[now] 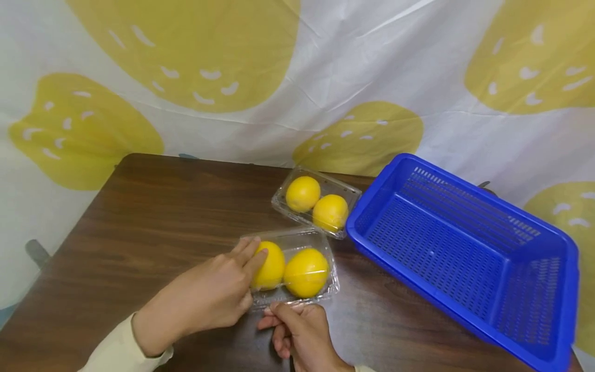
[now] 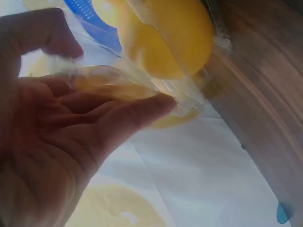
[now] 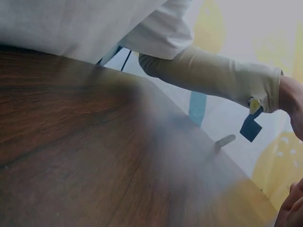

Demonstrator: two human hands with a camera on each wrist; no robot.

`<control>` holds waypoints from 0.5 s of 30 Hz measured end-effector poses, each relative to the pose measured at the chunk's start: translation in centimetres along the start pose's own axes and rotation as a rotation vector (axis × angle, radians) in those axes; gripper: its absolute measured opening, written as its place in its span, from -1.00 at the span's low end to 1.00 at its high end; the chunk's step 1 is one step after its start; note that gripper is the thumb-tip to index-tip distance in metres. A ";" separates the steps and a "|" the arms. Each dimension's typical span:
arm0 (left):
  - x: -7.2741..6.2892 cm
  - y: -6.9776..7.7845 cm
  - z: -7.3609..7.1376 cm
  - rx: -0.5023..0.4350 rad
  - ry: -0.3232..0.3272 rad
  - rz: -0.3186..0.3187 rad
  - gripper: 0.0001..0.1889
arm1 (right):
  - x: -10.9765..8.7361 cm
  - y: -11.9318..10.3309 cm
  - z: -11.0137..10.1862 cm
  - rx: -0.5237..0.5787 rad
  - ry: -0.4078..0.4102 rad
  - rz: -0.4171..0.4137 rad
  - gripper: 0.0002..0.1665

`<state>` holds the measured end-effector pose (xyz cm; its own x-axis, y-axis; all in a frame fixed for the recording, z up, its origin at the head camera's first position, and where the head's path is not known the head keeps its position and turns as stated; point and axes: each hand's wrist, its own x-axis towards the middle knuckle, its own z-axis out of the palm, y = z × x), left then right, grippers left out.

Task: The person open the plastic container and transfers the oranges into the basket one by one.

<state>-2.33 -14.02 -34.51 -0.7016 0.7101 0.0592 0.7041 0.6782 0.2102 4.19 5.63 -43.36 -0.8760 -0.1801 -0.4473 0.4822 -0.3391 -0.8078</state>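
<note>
Two bare hands work at a near clear container (image 1: 297, 240), a see-through plastic box on a dark brown wooden table (image 1: 162, 206). It holds two round yellow fruits side by side: a left fruit (image 1: 270, 266), partly covered by fingers, and a right fruit (image 1: 306, 273) under shiny plastic. The left hand (image 1: 214, 289) reaches over the box's left end and, as the left wrist view shows, pinches the thin plastic between thumb and fingers. The right hand (image 1: 304, 328) is at the box's near edge, its fingers bent and its thumb close to the rim; whether it pinches the plastic, I cannot tell. Just behind, a far clear container (image 1: 332, 187) lies at an angle, with two more yellow fruits (image 1: 303, 194) inside. To its right, close to its corner, is a blue basket (image 1: 432, 253), a slotted plastic tray set diagonally at the table's right side. A pale sleeve (image 1: 127, 343) covers the left forearm; in the right wrist view a small dark tag (image 3: 251, 126) hangs from its cuff. Behind the table hangs a white cloth (image 1: 223, 139) printed with large yellow fruit shapes
</note>
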 end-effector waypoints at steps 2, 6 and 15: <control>0.0 -0.5 -0.2 -0.052 0.027 -0.010 -0.31 | 0.0 0.1 -0.1 -0.003 -0.014 0.002 -0.69; -0.4 -1.5 -0.7 -0.160 0.079 -0.021 -0.31 | 0.1 0.2 -0.2 -0.017 -0.032 0.003 -0.67; -0.5 -3.4 0.2 -0.218 0.335 -0.034 -0.38 | 0.1 0.5 -0.9 -0.015 -0.038 -0.006 -0.67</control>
<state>-4.35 -16.64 -35.48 -0.7460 0.5628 0.3559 0.6657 0.6187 0.4172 4.40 6.23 -44.17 -0.8786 -0.2134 -0.4273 0.4764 -0.3266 -0.8163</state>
